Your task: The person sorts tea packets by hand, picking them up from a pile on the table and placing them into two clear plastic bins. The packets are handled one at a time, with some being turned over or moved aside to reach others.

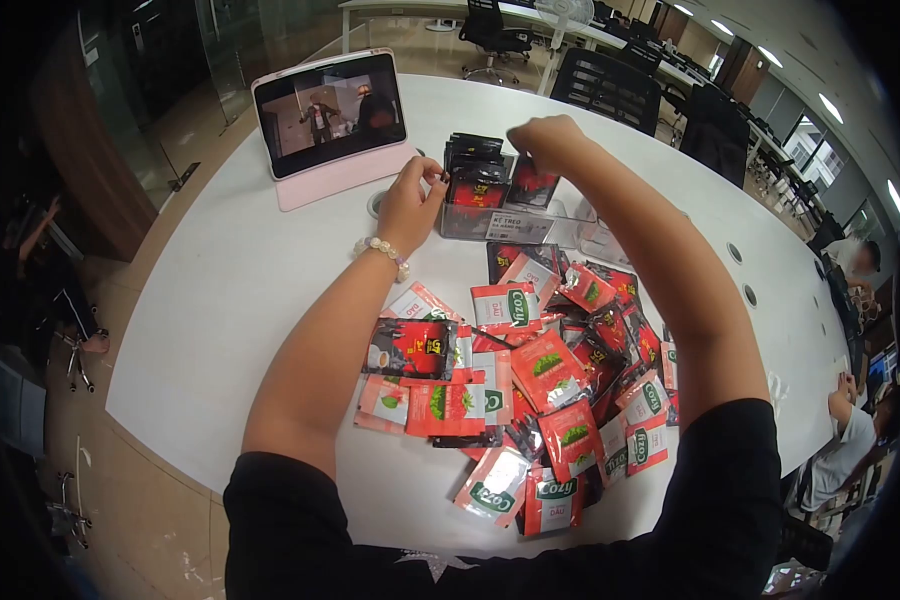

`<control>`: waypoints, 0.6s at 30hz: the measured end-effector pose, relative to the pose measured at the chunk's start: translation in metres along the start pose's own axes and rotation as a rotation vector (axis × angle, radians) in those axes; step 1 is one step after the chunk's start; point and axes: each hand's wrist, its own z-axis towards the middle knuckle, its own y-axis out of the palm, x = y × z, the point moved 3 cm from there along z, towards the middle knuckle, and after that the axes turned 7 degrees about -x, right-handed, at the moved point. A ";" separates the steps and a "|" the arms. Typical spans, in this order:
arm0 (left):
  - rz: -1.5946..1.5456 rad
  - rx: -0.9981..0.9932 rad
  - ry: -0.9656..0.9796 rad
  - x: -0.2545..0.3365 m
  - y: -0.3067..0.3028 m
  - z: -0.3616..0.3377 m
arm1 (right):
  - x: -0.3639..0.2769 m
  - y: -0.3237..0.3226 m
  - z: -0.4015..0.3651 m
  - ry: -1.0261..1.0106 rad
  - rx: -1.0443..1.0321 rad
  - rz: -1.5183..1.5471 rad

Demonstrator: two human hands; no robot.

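Note:
My left hand [411, 203], with a beaded bracelet [382, 254] on its wrist, is at the left side of a clear plastic holder [453, 222]. Its thumb and fingers are pinched together beside the upright black-and-red coffee sachets [477, 188]; what lies between the fingertips is too small to make out. My right hand [550, 140] is curled over the holder's right compartment, just above another black-and-red sachet [532, 187]. Its fingertips are hidden behind the hand. Nearer me, red-and-white Cozy tea sachets [548, 370] lie mixed with coffee sachets [410, 347] in a loose pile.
A tablet [332, 112] in a pink case stands at the back left of the white table [210, 300], playing a video. Beyond the far edge are office chairs [607, 90] and a fan [567, 10]. Other people [850, 430] sit at the right.

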 end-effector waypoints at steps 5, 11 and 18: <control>0.011 -0.009 0.004 -0.002 0.000 0.000 | -0.002 -0.001 0.013 0.032 0.098 0.226; 0.011 -0.007 0.001 0.000 0.002 -0.001 | 0.007 0.018 0.005 -0.010 0.355 0.517; 0.030 0.015 -0.023 0.002 -0.003 -0.001 | -0.012 0.000 -0.070 -0.112 0.629 0.746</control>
